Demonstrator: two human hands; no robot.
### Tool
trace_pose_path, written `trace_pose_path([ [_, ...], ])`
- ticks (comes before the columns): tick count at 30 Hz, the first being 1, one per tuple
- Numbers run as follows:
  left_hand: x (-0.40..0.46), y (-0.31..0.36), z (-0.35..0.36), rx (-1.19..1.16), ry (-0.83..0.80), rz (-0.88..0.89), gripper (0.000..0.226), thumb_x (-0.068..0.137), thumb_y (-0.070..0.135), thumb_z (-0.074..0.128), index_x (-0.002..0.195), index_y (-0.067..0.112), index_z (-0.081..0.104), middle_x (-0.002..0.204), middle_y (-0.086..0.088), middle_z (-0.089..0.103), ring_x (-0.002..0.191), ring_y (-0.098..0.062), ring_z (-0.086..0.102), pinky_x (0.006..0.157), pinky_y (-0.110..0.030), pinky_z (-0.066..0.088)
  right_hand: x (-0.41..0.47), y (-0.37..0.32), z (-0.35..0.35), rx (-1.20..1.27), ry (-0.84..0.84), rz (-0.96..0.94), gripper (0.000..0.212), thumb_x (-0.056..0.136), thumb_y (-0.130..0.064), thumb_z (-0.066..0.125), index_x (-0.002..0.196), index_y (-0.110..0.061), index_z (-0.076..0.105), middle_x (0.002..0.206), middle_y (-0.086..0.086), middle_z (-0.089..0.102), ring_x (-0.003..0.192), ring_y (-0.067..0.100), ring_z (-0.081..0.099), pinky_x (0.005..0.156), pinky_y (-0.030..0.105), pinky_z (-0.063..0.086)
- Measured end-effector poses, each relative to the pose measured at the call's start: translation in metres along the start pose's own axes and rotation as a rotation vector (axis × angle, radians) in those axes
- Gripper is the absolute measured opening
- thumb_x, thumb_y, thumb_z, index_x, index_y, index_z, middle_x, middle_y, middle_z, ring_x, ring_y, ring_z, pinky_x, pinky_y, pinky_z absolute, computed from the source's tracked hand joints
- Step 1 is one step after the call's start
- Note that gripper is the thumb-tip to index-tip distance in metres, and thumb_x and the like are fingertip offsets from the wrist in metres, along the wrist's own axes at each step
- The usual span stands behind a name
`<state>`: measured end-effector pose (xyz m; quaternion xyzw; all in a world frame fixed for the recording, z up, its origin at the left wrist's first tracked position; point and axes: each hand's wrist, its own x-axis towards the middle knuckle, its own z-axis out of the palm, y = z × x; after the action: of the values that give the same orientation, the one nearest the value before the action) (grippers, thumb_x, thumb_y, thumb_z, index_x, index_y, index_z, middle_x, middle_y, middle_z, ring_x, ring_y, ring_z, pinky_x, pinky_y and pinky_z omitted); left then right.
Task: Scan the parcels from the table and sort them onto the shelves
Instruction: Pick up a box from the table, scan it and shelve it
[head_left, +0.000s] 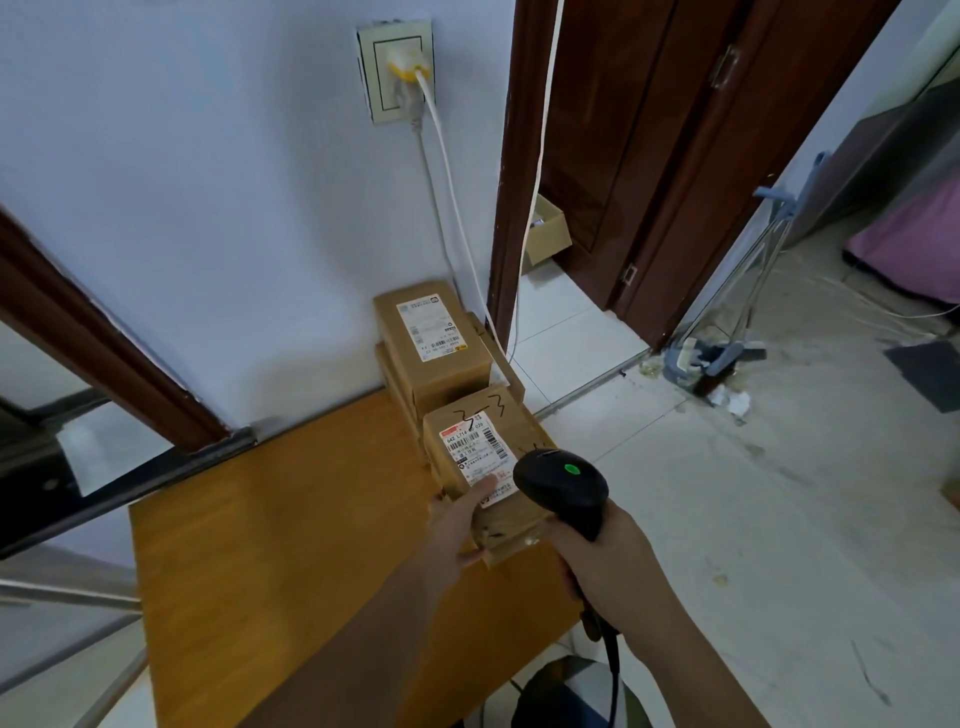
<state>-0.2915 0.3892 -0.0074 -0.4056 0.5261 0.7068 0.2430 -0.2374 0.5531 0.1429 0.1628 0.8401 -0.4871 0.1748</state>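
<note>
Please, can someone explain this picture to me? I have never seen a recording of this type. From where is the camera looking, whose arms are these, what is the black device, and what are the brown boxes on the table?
There is no machine here. The single picture comes from a wide-angle camera worn on a person's head, looking forward and down, so the two arms entering from below are that person's own.

The right hand grips a black barcode scanner, which shows a green light on top and points at the near parcel. The left hand holds that parcel at its near end, with the thumb lying on its white shipping label.

The parcels are brown cardboard boxes on an orange-brown wooden table. Behind the near one, more parcels are stacked against the wall. Above them, cables run up to a wall socket. No shelves are visible.
</note>
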Motion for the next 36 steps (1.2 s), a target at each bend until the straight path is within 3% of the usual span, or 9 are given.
trace_pose_path([
  [5, -0.016, -0.004, -0.012, -0.035, -0.082, 0.112, 0.075, 0.075, 0.033, 0.092, 0.139, 0.021, 0.055, 0.126, -0.001, 0.071, 0.114, -0.022, 0.068, 0.085, -0.045, 0.062, -0.013, -0.005, 0.001, 0.014, 0.02, -0.027, 0.018, 0.093, -0.024, 0.068, 0.079, -0.019, 0.058, 0.056, -0.002, 0.055, 0.049, 0.009, 0.054, 0.055, 0.023, 0.048],
  [9, -0.037, -0.009, -0.015, 0.052, -0.085, 0.293, 0.058, 0.077, 0.027, 0.091, 0.126, 0.026, 0.06, 0.117, 0.003, 0.075, 0.107, -0.02, 0.074, 0.094, -0.049, 0.062, -0.03, -0.006, 0.004, 0.002, 0.017, -0.054, 0.022, 0.092, -0.023, 0.07, 0.075, -0.021, 0.055, 0.055, -0.007, 0.055, 0.049, 0.005, 0.053, 0.051, 0.015, 0.044],
  [12, -0.057, -0.012, -0.014, 0.166, -0.076, 0.422, 0.083, 0.065, 0.038, 0.098, 0.134, 0.024, 0.053, 0.124, 0.006, 0.069, 0.11, -0.021, 0.073, 0.095, -0.049, 0.062, -0.052, -0.009, 0.003, 0.023, -0.012, -0.101, 0.02, 0.093, -0.023, 0.067, 0.077, -0.024, 0.056, 0.053, -0.009, 0.056, 0.049, 0.003, 0.054, 0.049, 0.016, 0.043],
  [15, -0.082, -0.023, -0.011, 0.304, -0.054, 0.501, 0.131, 0.038, 0.068, 0.097, 0.149, 0.028, 0.04, 0.134, 0.004, 0.055, 0.116, -0.022, 0.067, 0.092, -0.041, 0.063, -0.074, -0.007, -0.001, -0.003, -0.009, -0.146, 0.013, 0.094, -0.031, 0.064, 0.085, -0.029, 0.056, 0.079, 0.001, 0.065, 0.066, 0.01, 0.063, 0.054, 0.018, 0.047],
  [18, -0.106, -0.041, -0.009, 0.298, -0.071, 0.548, 0.103, 0.054, 0.051, 0.097, 0.139, 0.025, 0.044, 0.131, 0.001, 0.055, 0.111, -0.022, 0.068, 0.074, -0.026, 0.064, -0.096, 0.005, -0.006, -0.065, -0.026, -0.147, 0.02, 0.083, -0.047, 0.063, 0.093, -0.03, 0.061, 0.099, 0.014, 0.068, 0.086, 0.027, 0.07, 0.08, 0.042, 0.062],
  [24, -0.158, -0.086, -0.01, 0.22, -0.053, 0.605, 0.112, 0.049, 0.055, 0.1, 0.144, 0.03, 0.045, 0.132, 0.0, 0.063, 0.114, -0.025, 0.07, 0.087, -0.045, 0.065, -0.145, 0.041, -0.022, -0.014, -0.028, -0.262, 0.01, 0.093, -0.028, 0.067, 0.086, -0.023, 0.062, 0.071, 0.003, 0.064, 0.064, 0.016, 0.064, 0.063, 0.028, 0.055],
  [29, -0.204, -0.131, -0.02, 0.216, -0.012, 0.614, 0.089, 0.056, 0.047, 0.098, 0.132, 0.036, 0.053, 0.119, 0.004, 0.074, 0.105, -0.018, 0.075, 0.091, -0.044, 0.064, -0.191, 0.069, -0.031, -0.019, -0.08, -0.369, 0.015, 0.093, -0.023, 0.067, 0.079, -0.021, 0.064, 0.055, -0.003, 0.06, 0.055, 0.011, 0.062, 0.061, 0.029, 0.054],
  [33, -0.22, -0.166, -0.039, 0.165, 0.092, 0.601, 0.119, 0.042, 0.069, 0.099, 0.144, 0.039, 0.047, 0.128, 0.004, 0.068, 0.114, -0.022, 0.07, 0.096, -0.048, 0.061, -0.221, 0.081, -0.027, -0.045, -0.16, -0.417, 0.016, 0.094, -0.022, 0.066, 0.078, -0.02, 0.064, 0.053, -0.001, 0.059, 0.05, 0.012, 0.06, 0.056, 0.035, 0.053],
  [36, -0.247, -0.184, -0.06, 0.1, 0.122, 0.588, 0.118, 0.04, 0.066, 0.1, 0.142, 0.033, 0.05, 0.123, 0.005, 0.071, 0.112, -0.021, 0.072, 0.098, -0.047, 0.06, -0.242, 0.082, -0.015, -0.088, -0.26, -0.441, 0.02, 0.093, -0.029, 0.066, 0.078, -0.017, 0.066, 0.053, 0.002, 0.059, 0.05, 0.017, 0.06, 0.058, 0.042, 0.054],
])
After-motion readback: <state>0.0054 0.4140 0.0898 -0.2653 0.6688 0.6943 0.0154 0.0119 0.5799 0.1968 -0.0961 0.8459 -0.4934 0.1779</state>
